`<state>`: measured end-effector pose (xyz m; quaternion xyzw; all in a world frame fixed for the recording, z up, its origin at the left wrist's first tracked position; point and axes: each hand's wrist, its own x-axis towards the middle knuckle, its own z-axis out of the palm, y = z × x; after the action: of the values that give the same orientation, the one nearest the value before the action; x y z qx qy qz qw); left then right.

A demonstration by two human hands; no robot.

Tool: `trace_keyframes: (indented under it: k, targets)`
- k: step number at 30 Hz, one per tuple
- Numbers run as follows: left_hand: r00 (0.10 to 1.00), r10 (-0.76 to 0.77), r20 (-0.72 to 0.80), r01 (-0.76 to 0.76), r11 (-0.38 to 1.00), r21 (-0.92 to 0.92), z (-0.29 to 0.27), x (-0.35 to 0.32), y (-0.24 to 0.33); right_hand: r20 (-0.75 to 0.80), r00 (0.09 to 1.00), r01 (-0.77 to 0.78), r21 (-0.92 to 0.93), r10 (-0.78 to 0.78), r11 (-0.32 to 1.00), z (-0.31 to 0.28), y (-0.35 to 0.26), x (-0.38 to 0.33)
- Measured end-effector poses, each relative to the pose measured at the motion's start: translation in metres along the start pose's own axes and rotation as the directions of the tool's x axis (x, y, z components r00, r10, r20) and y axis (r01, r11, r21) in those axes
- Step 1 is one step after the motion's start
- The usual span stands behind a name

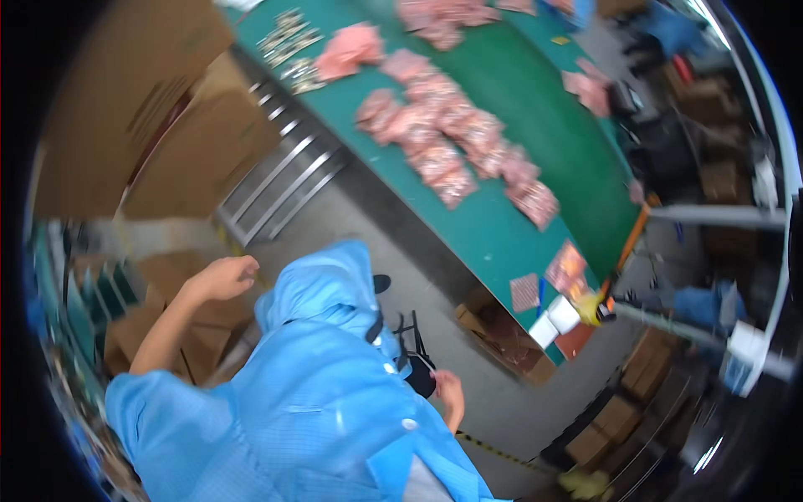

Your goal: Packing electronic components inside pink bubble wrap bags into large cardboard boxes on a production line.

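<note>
My left hand [227, 278] is raised out to the left over brown cartons. Its fingers are curled in, and I see nothing in them. My right hand [449, 393] hangs low beside the blue work coat [309, 418] I wear. A dark object [421, 376] lies just by its fingertips; blur hides whether they touch it and how the fingers are set. Ahead stands a green-topped table [401, 188], apart from both hands. Several pink bags [431, 125] with small parts lie in rows on it.
Large cardboard boxes [125, 109] stand at the left, beside a metal-barred rack [280, 188]. Small metallic parts [288, 38] lie at the table's far left. A white box [556, 322] sits by its right corner, above an open carton [502, 343]. More cartons [615, 418] are stacked right.
</note>
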<state>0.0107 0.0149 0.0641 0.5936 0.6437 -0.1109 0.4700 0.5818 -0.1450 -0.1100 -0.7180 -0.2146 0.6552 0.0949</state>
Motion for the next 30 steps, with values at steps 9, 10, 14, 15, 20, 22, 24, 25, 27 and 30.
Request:
trace_keyframes:
  k: [9, 10, 14, 15, 20, 22, 24, 25, 27, 30]
  targets:
    - [0.545, 0.834, 0.084, -0.795, 0.546, -0.265, 0.006, 0.102, 0.243, 0.602, 0.530, 0.696, 0.093, -0.597, 0.712, 0.038, -0.370, -0.092]
    - [0.639, 0.708, 0.301, -0.602, 0.704, -0.377, 0.000, 0.100, 0.252, 0.500, 0.500, 0.753, 0.153, -0.707, 0.640, 0.029, -0.382, -0.092]
    - [0.751, 0.652, -0.101, -0.629, 0.660, -0.411, -0.021, 0.126, 0.209, -0.178, 0.463, 0.789, 0.529, -0.868, 0.312, -0.021, -0.380, -0.035]
    - [0.773, 0.604, -0.194, -0.626, 0.675, -0.390, -0.040, 0.129, 0.208, -0.275, 0.435, 0.815, 0.526, -0.857, 0.245, -0.025, -0.376, -0.017]
    - [0.740, 0.519, -0.429, -0.556, 0.111, -0.824, -0.083, 0.193, 0.221, -0.050, 0.415, 0.858, 0.353, -0.908, 0.373, 0.041, -0.437, -0.009]
    - [0.736, 0.538, -0.410, -0.522, 0.066, -0.850, -0.094, 0.224, 0.249, -0.038, 0.301, 0.901, 0.338, -0.953, 0.271, 0.111, -0.457, 0.021]
    - [0.760, 0.503, -0.411, -0.587, 0.260, -0.767, -0.106, 0.225, 0.274, -0.042, 0.533, 0.829, 0.227, -0.845, 0.512, 0.153, -0.470, 0.009]
    - [0.803, 0.493, -0.336, -0.489, 0.223, -0.843, -0.114, 0.241, 0.267, -0.111, 0.593, 0.805, 0.088, -0.797, 0.587, 0.156, -0.475, 0.002]
    - [0.742, 0.586, -0.325, -0.573, 0.305, -0.760, -0.104, 0.260, 0.284, -0.182, 0.577, 0.815, 0.190, -0.796, 0.547, 0.142, -0.467, 0.030]
    - [0.597, 0.675, -0.433, -0.777, 0.353, -0.521, -0.086, 0.265, 0.319, -0.095, 0.751, 0.595, 0.526, -0.653, 0.608, 0.112, -0.468, 0.017]
